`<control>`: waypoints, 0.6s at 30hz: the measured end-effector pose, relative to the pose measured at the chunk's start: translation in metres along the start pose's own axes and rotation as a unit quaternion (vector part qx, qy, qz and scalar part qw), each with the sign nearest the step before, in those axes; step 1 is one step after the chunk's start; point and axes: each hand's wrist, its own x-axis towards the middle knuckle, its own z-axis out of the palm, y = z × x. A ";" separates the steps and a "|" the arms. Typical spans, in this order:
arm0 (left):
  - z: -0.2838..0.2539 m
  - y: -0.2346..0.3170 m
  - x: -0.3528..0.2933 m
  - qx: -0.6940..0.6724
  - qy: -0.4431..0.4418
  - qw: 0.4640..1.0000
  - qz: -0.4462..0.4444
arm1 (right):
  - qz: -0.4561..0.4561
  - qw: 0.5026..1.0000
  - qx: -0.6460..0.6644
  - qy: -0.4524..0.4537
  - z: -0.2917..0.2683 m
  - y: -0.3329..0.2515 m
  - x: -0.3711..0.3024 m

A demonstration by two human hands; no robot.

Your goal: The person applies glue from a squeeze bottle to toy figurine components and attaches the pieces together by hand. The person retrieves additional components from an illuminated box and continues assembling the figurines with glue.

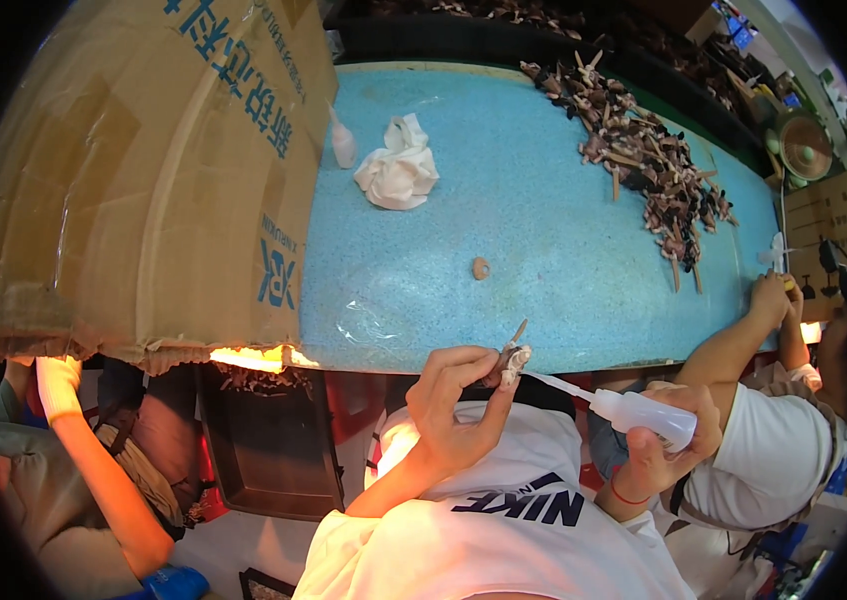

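My left hand [453,402] pinches a small brown-and-white piece [511,366] with a thin pointed stick end jutting up from it; its exact kind I cannot make out. My right hand [678,440] is wrapped round a white squeeze bottle [643,415] with a long thin nozzle. The bottle lies tilted, and its nozzle tip points left, close to the piece in my left hand. Both hands are just off the near edge of the blue table [413,290]. On the tabletop beyond them lies a small tan ring-like bit [481,268].
A big cardboard box [143,190] covers the table's left side. Near it are another small bottle [342,142] and crumpled white tissue [398,165]. A heap of dark and brown pieces [643,160] spreads at the right. Co-workers sit on both sides; a black bin [273,450] stands below.
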 end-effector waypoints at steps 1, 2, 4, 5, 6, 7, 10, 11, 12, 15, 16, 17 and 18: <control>0.000 0.000 0.000 -0.002 -0.002 1.000 0.000 | -0.015 1.000 0.009 -0.015 -0.001 0.002 0.000; 0.000 0.000 -0.001 -0.003 -0.003 1.000 0.000 | -0.031 0.999 0.018 -0.030 -0.002 0.003 0.000; 0.001 0.000 -0.001 -0.009 -0.003 1.000 -0.005 | -0.027 1.000 0.004 -0.013 0.001 0.000 0.002; 0.002 0.000 -0.001 -0.014 -0.002 1.000 -0.010 | -0.024 1.000 -0.010 0.003 0.002 -0.001 0.003; 0.002 0.001 -0.001 -0.014 -0.003 1.000 -0.010 | -0.023 1.000 -0.010 0.004 0.001 0.000 0.003; 0.002 0.001 -0.001 -0.012 -0.002 1.000 -0.011 | -0.039 0.999 -0.016 0.002 0.001 0.001 0.003; 0.003 0.000 -0.001 -0.011 -0.002 1.000 -0.010 | -0.051 0.999 -0.015 -0.006 0.001 0.001 0.005; 0.004 0.000 -0.002 -0.011 0.000 1.000 -0.009 | -0.048 0.999 -0.005 -0.013 0.002 0.001 0.006; 0.004 0.000 -0.002 -0.010 -0.001 1.000 -0.010 | -0.047 0.999 -0.005 -0.013 0.003 0.001 0.006; 0.003 0.000 -0.003 -0.014 0.002 1.000 -0.014 | -0.063 0.998 0.002 -0.001 0.004 0.002 0.006; 0.003 0.000 -0.003 -0.010 0.001 1.000 -0.013 | -0.064 0.998 0.004 -0.001 0.004 0.002 0.006; 0.003 0.000 -0.002 -0.006 0.001 1.000 -0.011 | -0.064 0.998 0.005 -0.001 0.004 0.002 0.006; 0.003 0.000 -0.002 -0.006 0.000 1.000 -0.012 | -0.063 0.998 0.005 0.000 0.005 0.002 0.006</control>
